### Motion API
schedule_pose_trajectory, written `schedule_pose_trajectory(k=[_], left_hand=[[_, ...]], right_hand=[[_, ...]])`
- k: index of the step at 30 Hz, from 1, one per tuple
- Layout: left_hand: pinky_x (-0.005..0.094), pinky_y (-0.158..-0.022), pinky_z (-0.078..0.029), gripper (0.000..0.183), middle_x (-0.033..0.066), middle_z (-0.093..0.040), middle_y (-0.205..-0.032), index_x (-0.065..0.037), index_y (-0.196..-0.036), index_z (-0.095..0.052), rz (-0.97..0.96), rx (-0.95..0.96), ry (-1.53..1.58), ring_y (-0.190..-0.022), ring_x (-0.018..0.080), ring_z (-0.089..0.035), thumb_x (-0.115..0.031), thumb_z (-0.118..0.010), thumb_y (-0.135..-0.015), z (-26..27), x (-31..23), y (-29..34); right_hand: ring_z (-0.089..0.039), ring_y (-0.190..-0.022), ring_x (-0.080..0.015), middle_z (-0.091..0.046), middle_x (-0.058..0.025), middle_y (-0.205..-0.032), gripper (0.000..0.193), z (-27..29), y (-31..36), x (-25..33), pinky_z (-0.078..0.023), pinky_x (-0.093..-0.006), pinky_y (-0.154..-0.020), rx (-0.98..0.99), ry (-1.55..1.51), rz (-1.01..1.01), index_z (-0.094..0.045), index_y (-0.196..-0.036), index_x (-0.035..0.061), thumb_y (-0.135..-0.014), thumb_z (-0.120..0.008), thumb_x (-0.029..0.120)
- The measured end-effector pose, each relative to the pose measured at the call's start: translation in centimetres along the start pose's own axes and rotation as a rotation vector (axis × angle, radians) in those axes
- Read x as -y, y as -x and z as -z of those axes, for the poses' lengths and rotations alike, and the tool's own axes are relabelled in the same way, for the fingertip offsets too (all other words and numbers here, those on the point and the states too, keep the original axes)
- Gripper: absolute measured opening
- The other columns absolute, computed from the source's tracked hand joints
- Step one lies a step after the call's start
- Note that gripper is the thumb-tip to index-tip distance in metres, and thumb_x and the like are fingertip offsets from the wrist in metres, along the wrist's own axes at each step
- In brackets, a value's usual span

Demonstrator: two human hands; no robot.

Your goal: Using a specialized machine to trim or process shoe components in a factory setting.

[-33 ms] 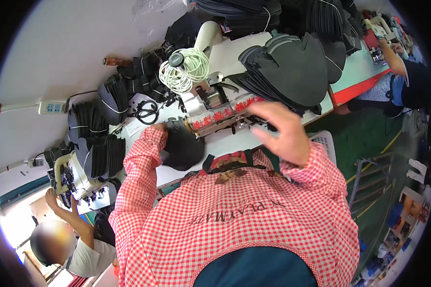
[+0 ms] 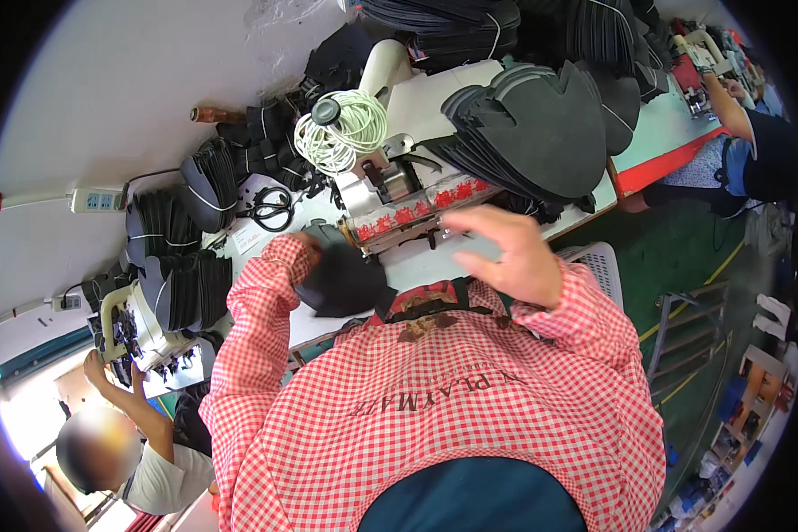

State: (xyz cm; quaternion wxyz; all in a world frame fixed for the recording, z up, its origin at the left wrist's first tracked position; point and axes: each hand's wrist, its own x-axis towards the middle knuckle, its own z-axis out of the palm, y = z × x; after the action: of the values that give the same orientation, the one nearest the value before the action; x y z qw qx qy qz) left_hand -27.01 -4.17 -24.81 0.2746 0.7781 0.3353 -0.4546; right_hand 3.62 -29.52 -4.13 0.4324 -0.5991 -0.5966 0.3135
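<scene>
Black panel at left end of sewing machine. Left hand at panel's edge, grasp hidden, cannot tell. Right hand empty, loosely spread, in front of machine.

The shirt was checked in red and white, with dark lettering; the sleeves behind the left hand and right hand carried the same check. By the left hand, the panel was black, as were the scissors beyond it. Between the hands, the table was white; just ahead, the machine bore bright red blotches. Farther ahead, the cord was pale green. Beyond the right hand, the stack was dark grey; to its right, the basket was white and the floor green with yellow lines.
</scene>
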Motion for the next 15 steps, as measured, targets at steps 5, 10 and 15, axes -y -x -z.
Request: schedule_pose_trajectory(k=[5, 10, 15], left_hand=[[0.0400, -0.075, -0.050, 0.030, 0.0169, -0.065, -0.089, -0.007, -0.102, -0.062, 0.051, -0.385, -0.057, -0.084, 0.0321, -0.063, -0.028, -0.058, -0.080, 4.7, -8.9, 7.9], [0.0415, -0.080, -0.048, 0.053, 0.0204, -0.062, -0.098, -0.004, -0.111, -0.053, 0.217, -0.492, -0.004, -0.093, 0.0344, -0.060, -0.041, -0.065, -0.076, -1.4, -7.7, 9.7], [0.0402, -0.086, -0.045, 0.064, 0.0222, -0.052, -0.115, -0.002, -0.116, -0.047, 0.349, -0.219, 0.379, -0.106, 0.0364, -0.052, -0.043, -0.070, -0.072, -2.8, -5.9, 7.4]], right_hand=[[-0.063, -0.089, -0.0198, -0.065, -0.0141, -0.098, 0.042, -2.6, 0.7, -4.3, -0.048, -0.0295, -0.081, 0.093, -0.130, -0.216, -0.055, -0.112, -0.0019, -0.072, -0.066, 0.006], [-0.064, -0.086, -0.0192, -0.065, -0.0146, -0.095, 0.039, -3.0, 2.2, -6.3, -0.049, -0.0288, -0.078, 0.092, -0.214, -0.331, -0.056, -0.111, -0.0014, -0.075, -0.064, 0.009], [-0.063, -0.086, -0.0183, -0.064, -0.0164, -0.096, 0.039, -4.9, 2.4, -7.1, -0.049, -0.0283, -0.076, 0.166, -0.326, -0.430, -0.055, -0.112, -0.0034, -0.077, -0.064, 0.009]])
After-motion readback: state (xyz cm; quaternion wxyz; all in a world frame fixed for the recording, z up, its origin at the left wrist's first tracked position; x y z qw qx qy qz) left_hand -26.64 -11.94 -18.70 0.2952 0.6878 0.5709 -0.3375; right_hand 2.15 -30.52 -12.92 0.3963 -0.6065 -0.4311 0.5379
